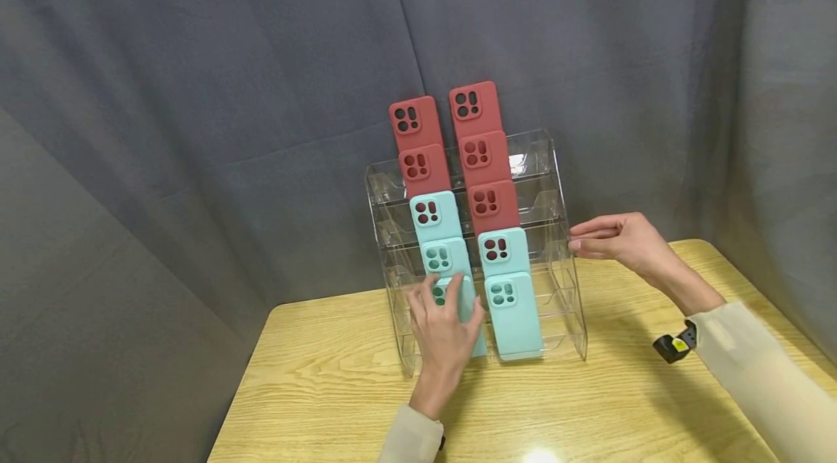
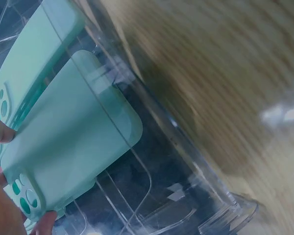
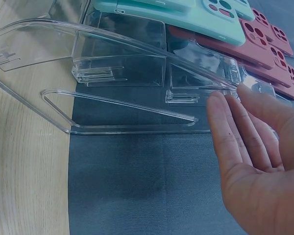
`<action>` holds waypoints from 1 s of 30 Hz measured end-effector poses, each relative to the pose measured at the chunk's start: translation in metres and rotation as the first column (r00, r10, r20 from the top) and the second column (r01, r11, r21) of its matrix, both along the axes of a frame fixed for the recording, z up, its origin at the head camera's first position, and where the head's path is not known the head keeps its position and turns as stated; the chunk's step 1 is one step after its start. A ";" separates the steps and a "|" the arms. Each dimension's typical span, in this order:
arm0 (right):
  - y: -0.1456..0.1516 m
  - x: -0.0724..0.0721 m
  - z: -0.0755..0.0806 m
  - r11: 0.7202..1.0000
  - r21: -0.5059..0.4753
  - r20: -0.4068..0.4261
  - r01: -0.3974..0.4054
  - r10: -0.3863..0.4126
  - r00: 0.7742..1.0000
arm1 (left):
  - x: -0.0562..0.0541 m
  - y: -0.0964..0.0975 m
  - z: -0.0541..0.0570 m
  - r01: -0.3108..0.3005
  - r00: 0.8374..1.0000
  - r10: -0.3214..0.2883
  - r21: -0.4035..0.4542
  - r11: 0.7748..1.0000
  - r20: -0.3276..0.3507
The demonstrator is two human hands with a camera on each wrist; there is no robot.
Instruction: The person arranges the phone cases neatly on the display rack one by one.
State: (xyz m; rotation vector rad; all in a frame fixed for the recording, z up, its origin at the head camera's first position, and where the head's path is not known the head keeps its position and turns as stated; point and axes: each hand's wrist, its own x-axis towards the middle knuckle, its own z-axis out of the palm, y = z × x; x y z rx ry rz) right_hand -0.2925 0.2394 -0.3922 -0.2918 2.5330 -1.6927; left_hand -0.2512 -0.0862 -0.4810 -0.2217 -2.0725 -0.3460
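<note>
My left hand (image 1: 445, 336) grips a mint-green phone case (image 2: 73, 132) at its upper edges, thumb on one side and fingers on the other. This case leans in the lowest tier of a clear acrylic display rack (image 1: 549, 154), in the left column. My right hand (image 1: 637, 245) pinches the rack's right side edge between thumb and fingertips. Beside the left hand, another mint-green case (image 1: 519, 325) leans at the bottom of the right column. More mint cases (image 1: 447, 219) stand above, and red cases (image 1: 484, 110) fill the upper tiers of both columns.
The rack stands on a light wood-grain table (image 1: 314, 376) near its back edge. A grey curtain (image 1: 261, 85) hangs behind and at both sides. A black strap with a small device (image 1: 673, 347) sits at the right wrist.
</note>
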 end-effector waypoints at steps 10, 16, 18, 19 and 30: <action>-0.002 0.001 -0.001 1.000 -0.007 -0.008 0.004 -0.004 1.000 | 0.006 0.001 -0.008 -0.005 0.999 0.006 -0.004 1.000 0.038; -0.002 0.000 -0.001 1.000 -0.007 -0.011 0.008 -0.008 1.000 | 0.008 0.004 -0.011 0.003 0.998 -0.004 0.008 1.000 0.065; -0.002 -0.001 0.001 1.000 -0.002 -0.013 0.009 -0.009 1.000 | 0.007 0.005 -0.011 0.002 0.998 -0.003 0.014 1.000 0.064; -0.002 -0.001 0.001 1.000 -0.003 -0.014 0.009 -0.009 1.000 | 0.006 0.005 -0.011 0.002 0.998 -0.003 0.016 1.000 0.060; -0.001 0.000 -0.001 0.996 -0.089 0.017 -0.007 0.008 1.000 | 0.009 0.002 -0.015 -0.031 0.999 0.033 -0.044 0.999 0.044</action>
